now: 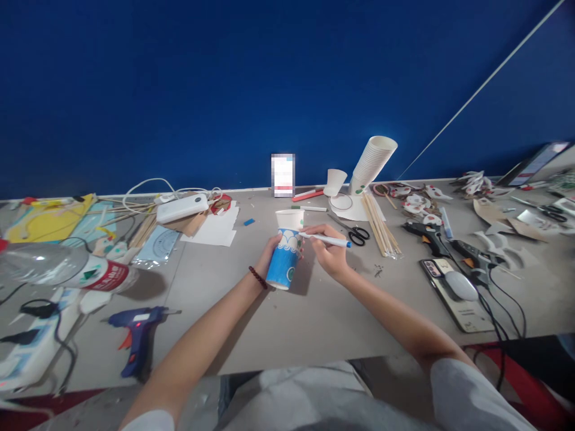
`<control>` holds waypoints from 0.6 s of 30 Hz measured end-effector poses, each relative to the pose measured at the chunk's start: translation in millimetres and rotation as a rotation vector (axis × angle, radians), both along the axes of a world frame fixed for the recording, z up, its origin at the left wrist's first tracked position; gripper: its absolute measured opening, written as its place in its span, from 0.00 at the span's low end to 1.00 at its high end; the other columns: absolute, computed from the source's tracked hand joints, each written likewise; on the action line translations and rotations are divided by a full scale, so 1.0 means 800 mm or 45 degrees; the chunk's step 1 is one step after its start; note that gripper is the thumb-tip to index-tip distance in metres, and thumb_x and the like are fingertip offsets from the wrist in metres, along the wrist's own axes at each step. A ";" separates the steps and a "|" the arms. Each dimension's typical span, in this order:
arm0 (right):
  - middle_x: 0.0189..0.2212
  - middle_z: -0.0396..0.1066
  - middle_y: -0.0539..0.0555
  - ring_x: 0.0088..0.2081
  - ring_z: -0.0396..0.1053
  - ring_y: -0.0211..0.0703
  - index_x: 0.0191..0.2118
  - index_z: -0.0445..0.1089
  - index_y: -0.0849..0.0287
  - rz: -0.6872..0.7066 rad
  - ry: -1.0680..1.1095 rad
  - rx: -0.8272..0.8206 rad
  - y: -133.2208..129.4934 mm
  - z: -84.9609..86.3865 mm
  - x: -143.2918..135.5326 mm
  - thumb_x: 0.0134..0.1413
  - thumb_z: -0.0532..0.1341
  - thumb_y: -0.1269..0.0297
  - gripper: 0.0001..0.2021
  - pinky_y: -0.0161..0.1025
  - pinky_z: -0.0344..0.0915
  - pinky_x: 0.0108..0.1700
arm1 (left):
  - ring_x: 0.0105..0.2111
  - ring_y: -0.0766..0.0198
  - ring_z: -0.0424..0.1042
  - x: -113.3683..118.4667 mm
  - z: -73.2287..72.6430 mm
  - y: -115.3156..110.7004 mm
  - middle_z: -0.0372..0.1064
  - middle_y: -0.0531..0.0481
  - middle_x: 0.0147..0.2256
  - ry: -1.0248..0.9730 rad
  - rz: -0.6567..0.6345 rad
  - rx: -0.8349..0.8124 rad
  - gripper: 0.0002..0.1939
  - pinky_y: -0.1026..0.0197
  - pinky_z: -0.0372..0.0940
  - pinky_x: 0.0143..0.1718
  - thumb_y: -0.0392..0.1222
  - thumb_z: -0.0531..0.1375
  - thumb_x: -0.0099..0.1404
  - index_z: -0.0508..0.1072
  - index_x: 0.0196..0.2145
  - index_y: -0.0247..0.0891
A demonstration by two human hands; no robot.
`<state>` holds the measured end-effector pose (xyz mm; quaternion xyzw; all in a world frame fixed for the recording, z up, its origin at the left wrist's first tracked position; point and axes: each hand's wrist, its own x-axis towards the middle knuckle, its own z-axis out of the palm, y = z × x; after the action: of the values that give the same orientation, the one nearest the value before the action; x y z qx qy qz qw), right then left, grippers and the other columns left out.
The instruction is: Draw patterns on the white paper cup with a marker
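the left hand (268,256) curled, clasping the blue paper cup (283,266) between thumb and fingers; the right hand (331,256) pinched a marker (335,242).

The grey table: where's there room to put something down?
The table has a bare patch between your left forearm and right forearm, nearer you than the blue cup. Another lies between your left forearm and the bottle. It's crowded far left, around the power strip, and on the right, around the phone and black glue guns.
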<state>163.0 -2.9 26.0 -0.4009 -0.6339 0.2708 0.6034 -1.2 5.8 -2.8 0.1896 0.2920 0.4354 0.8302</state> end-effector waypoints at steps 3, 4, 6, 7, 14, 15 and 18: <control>0.34 0.81 0.56 0.40 0.80 0.53 0.33 0.74 0.54 -0.013 0.004 -0.008 0.000 0.000 0.000 0.58 0.61 0.59 0.07 0.49 0.76 0.43 | 0.33 0.58 0.78 0.000 0.001 0.000 0.78 0.40 0.36 -0.022 0.008 0.015 0.20 0.57 0.72 0.38 0.50 0.59 0.64 0.76 0.44 0.30; 0.34 0.81 0.56 0.40 0.80 0.53 0.33 0.73 0.54 -0.006 0.006 -0.008 0.000 0.000 0.000 0.58 0.61 0.59 0.07 0.49 0.76 0.43 | 0.33 0.58 0.78 0.000 0.001 0.000 0.79 0.40 0.36 -0.023 0.005 0.018 0.19 0.57 0.73 0.38 0.50 0.59 0.64 0.76 0.43 0.30; 0.35 0.81 0.56 0.40 0.80 0.52 0.33 0.73 0.54 0.015 0.007 -0.004 0.000 0.000 0.001 0.59 0.61 0.59 0.07 0.49 0.76 0.43 | 0.32 0.57 0.78 0.000 0.002 0.000 0.79 0.40 0.36 -0.021 0.001 0.020 0.19 0.57 0.73 0.38 0.50 0.59 0.64 0.76 0.43 0.30; 0.35 0.81 0.56 0.40 0.80 0.52 0.33 0.73 0.54 0.021 0.003 -0.003 0.000 0.000 0.001 0.59 0.60 0.59 0.08 0.49 0.76 0.43 | 0.33 0.57 0.78 0.000 0.002 0.000 0.79 0.40 0.36 -0.018 -0.002 0.019 0.19 0.57 0.73 0.38 0.50 0.58 0.64 0.76 0.43 0.30; 0.34 0.81 0.56 0.40 0.80 0.52 0.33 0.73 0.54 -0.011 -0.009 0.007 0.001 0.001 0.001 0.58 0.60 0.61 0.06 0.48 0.75 0.43 | 0.33 0.56 0.78 -0.001 0.000 0.001 0.79 0.39 0.37 -0.009 -0.021 0.010 0.21 0.57 0.73 0.37 0.51 0.58 0.64 0.76 0.44 0.29; 0.34 0.81 0.56 0.40 0.80 0.52 0.33 0.73 0.54 -0.010 -0.010 0.010 0.001 0.001 0.001 0.58 0.60 0.61 0.06 0.48 0.75 0.43 | 0.33 0.56 0.78 -0.001 0.000 0.001 0.79 0.38 0.37 -0.006 -0.025 0.005 0.21 0.57 0.73 0.37 0.51 0.58 0.64 0.76 0.44 0.29; 0.33 0.81 0.56 0.40 0.80 0.52 0.32 0.73 0.54 0.003 0.001 0.018 0.001 0.002 0.001 0.58 0.60 0.62 0.06 0.48 0.76 0.42 | 0.33 0.56 0.78 0.000 0.000 0.002 0.79 0.38 0.37 -0.013 -0.016 0.008 0.21 0.57 0.73 0.37 0.51 0.58 0.64 0.76 0.44 0.29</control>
<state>164.0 -1.8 27.4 -0.3959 -0.6361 0.2672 0.6060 -1.4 7.0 -2.5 0.1919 0.2853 0.4321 0.8337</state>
